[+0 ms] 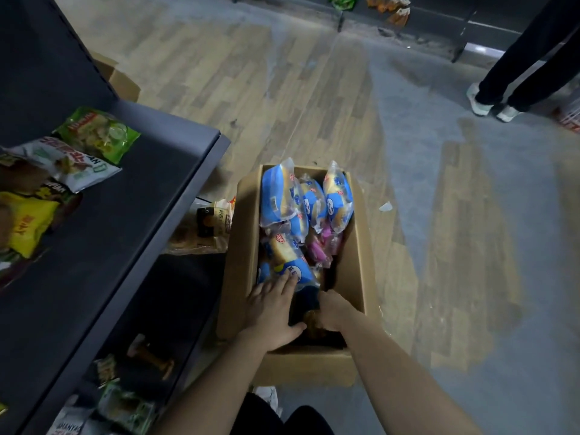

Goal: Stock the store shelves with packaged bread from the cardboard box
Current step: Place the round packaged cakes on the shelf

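Note:
An open cardboard box (357, 246) stands on the floor beside the dark shelf unit (131, 233). Several blue-and-white bread packets (282, 199) fill its far half, with a pink packet (323, 246) among them. Both my hands reach into the near end. My left hand (273, 312) lies with its fingers over a blue bread packet (292, 262) and its thumb round a dark packet (306, 304) in the box. My right hand (332, 310) curls round the other side of that dark packet, its fingertips hidden.
Snack bags (97, 133) lie on the upper shelf at left, more goods (125, 403) on the lower shelf. A packet (213, 221) sits on the floor between shelf and box. Another person's legs (514, 73) stand at the far right. A second cardboard box (122, 83) peeks from behind the shelf.

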Demonstrator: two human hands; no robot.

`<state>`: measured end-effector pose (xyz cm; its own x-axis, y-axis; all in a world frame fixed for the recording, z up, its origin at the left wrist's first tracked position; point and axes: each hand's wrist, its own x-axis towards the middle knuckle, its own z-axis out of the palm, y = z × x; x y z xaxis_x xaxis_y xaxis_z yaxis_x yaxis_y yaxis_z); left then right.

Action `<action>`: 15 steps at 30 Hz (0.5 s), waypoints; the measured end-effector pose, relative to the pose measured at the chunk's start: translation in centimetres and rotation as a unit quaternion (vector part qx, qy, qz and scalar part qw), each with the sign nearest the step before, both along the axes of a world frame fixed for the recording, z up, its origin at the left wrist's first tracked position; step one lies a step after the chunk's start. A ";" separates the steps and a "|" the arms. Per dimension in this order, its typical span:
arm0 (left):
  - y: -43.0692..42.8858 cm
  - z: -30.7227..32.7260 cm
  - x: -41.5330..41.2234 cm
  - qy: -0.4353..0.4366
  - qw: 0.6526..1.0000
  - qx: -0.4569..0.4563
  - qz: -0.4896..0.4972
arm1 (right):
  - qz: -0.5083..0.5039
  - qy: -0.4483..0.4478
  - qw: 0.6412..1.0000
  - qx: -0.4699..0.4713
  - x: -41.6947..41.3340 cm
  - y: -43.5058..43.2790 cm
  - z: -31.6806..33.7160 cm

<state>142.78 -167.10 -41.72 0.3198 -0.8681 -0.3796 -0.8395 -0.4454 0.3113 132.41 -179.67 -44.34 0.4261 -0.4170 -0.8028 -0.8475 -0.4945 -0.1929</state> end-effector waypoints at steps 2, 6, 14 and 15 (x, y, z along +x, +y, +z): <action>-0.7 -0.3 -0.6 -0.015 1.000 0.006 0.004 | 0.005 0.010 1.000 0.005 0.3 -0.2 -1.4; -1.4 -1.2 -1.4 -0.046 0.999 -0.005 0.007 | 0.017 0.022 1.000 0.014 0.8 -0.4 -3.4; -1.2 -2.5 -0.6 -0.110 0.991 0.062 -0.035 | -0.028 -0.005 0.999 0.029 0.9 -0.9 -6.3; -1.2 -2.6 -0.5 -0.107 0.992 0.059 -0.033 | -0.022 -0.011 1.000 0.001 0.7 -1.0 -6.7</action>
